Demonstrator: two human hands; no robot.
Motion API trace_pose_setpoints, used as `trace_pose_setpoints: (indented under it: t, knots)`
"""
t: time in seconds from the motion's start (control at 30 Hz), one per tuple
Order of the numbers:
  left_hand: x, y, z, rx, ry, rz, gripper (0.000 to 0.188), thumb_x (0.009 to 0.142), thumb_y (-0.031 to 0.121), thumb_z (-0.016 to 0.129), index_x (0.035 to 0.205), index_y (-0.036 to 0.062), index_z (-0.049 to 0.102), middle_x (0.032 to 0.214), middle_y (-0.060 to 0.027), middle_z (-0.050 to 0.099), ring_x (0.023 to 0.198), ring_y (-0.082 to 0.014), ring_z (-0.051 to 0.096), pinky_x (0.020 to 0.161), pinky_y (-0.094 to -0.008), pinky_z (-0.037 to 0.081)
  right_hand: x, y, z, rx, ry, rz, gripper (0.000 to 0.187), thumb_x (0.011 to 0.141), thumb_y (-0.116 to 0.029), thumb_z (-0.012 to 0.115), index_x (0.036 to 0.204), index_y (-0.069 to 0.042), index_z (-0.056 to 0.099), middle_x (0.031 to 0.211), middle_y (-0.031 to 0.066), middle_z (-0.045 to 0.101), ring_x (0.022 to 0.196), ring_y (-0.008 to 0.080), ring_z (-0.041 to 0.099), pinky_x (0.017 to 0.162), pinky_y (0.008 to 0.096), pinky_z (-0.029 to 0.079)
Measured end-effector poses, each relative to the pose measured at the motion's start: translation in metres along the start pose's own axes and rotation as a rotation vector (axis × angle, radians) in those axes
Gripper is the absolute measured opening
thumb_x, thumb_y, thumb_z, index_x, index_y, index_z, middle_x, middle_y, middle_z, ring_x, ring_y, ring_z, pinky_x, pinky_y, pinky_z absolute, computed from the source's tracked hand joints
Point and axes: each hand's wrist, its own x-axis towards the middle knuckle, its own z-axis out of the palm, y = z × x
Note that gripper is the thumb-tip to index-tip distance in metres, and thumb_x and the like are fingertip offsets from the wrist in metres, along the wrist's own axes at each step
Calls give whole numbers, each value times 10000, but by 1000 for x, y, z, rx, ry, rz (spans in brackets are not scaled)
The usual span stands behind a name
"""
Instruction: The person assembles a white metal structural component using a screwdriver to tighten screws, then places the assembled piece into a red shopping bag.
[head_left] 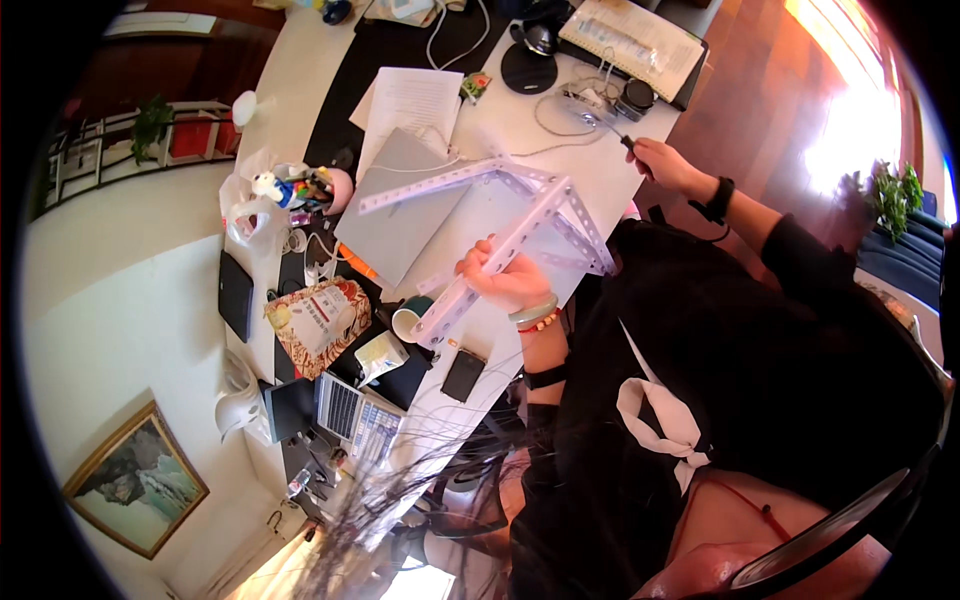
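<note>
My left hand (505, 280) is closed around a long bar of a pale lilac frame (540, 218) built from perforated metal strips. The frame stands tilted over the white desk (500, 350); one arm reaches left over a grey folder, and angled struts spread on its right. Out at the desk's right edge, my right hand (660, 165) grips a screwdriver (628, 143) by its dark handle. Its thin shaft points up and left toward a clear plastic bag (587, 108) of small parts, which I cannot make out. Near the bar's lower end stands a mug (408, 322).
A black phone (464, 375) lies below the mug, with a laptop (360, 415) farther down. Papers (410, 110) and the grey folder (405, 200) cover the desk's left part. A round black base (529, 68), an open notebook (632, 45) and a dark jar (636, 98) stand at the top.
</note>
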Motion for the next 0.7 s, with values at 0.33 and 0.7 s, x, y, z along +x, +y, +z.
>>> trace_pose_setpoints:
  t: [0.33, 0.7]
  knots:
    - [20, -14, 2, -23, 142, -57, 212, 797, 169, 560, 640, 145, 418, 661, 17, 480, 678, -125, 514, 811, -315, 474, -88, -76, 12, -427, -124, -227, 265, 895, -275, 569, 973, -21, 576, 825, 219, 642, 790, 383, 618, 683, 429, 481]
    - [22, -13, 6, -76, 126, -77, 247, 799, 147, 562, 590, 120, 434, 626, -9, 479, 740, -186, 548, 872, -339, 495, -101, -108, 28, -516, 34, -228, 241, 891, -254, 547, 908, -21, 603, 690, 216, 615, 671, 410, 598, 625, 469, 477]
